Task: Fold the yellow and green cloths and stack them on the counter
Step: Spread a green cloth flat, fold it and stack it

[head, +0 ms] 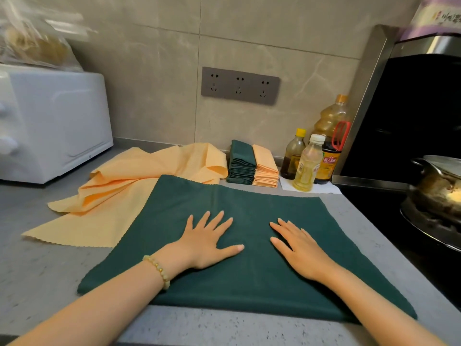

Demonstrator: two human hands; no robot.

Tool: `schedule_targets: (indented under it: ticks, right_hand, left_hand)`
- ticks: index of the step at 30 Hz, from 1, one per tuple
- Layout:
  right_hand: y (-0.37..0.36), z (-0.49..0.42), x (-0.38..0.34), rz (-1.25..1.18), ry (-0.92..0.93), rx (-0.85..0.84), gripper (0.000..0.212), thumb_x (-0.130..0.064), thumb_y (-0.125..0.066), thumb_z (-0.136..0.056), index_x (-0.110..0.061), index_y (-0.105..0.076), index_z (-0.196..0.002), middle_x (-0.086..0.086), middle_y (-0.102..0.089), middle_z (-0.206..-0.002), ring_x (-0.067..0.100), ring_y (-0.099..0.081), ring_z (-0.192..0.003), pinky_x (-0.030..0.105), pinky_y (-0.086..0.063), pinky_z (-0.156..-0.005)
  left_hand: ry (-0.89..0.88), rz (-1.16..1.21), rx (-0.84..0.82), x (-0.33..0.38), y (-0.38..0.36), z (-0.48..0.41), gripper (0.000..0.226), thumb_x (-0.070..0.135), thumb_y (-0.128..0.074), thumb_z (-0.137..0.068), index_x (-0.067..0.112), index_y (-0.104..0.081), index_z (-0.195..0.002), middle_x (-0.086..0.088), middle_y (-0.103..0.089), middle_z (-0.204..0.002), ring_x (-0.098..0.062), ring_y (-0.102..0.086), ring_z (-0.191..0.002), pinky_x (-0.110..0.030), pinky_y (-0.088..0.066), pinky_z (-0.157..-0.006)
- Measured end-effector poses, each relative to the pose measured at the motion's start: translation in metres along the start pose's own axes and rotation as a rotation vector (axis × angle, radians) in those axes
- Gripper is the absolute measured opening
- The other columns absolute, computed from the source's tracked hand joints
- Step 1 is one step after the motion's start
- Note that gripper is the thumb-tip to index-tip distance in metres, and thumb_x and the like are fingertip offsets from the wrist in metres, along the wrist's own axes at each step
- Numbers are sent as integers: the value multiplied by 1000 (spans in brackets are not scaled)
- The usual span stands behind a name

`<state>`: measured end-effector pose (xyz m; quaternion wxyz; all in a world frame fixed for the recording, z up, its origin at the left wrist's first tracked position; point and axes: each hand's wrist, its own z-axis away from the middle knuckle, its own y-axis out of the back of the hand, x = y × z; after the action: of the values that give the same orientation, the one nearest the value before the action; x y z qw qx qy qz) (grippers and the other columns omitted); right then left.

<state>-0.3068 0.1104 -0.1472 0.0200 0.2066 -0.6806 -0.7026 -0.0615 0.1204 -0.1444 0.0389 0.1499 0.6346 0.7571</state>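
ok so the worry here: the green cloth (249, 290) lies flat on the counter (37, 270) right in front of the folded stacks (264, 171), and a pan (434, 196) sits on the stove well right of those stacks, so a sloppy flip could swing a corner that way. The loose yellow cloth (139, 186), left of the stacks, runs under the green one's edge and might drag along. Left hand (207, 240) and right hand (299, 250) both rest palm-down on the green cloth, fingers (219, 218) spread wide and straight, gripping nothing
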Motion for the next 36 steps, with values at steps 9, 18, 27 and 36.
schedule_targets:
  ticks: [9,18,27,36]
  right_hand:
    - [46,10,45,-27,-18,-97,15,-44,-55,-90,-29,-51,-91,-13,-33,-148,8,-39,-132,27,-35,-105]
    - [53,6,54,-88,-20,-71,15,-33,-60,-89,-22,-57,-80,-8,-52,-132,7,-45,-123,21,-32,-99]
    - [51,0,43,-76,-67,29,17,-30,-66,-86,-24,-55,-75,-6,-59,-107,13,-53,-109,30,-45,-94]
    - [52,1,41,-101,-95,35,18,-28,-68,-84,-24,-56,-72,-6,-61,-107,14,-53,-113,34,-45,-98]
  left_hand:
    - [-59,92,227,-31,28,14,39,57,-56,-85,24,-51,-105,8,-54,-100,-10,-48,-94,-24,-36,-78]
    - [-81,328,259,-48,26,12,23,35,-61,-91,24,-54,-73,10,-57,-80,-5,-50,-74,-26,-42,-73]
    - [38,347,302,-50,24,-2,24,37,-65,-87,27,-53,-69,10,-59,-77,-7,-51,-70,-29,-46,-71]
    - [97,323,347,-42,21,-1,20,39,-66,-86,26,-57,-73,11,-60,-81,-9,-54,-78,-28,-46,-74]
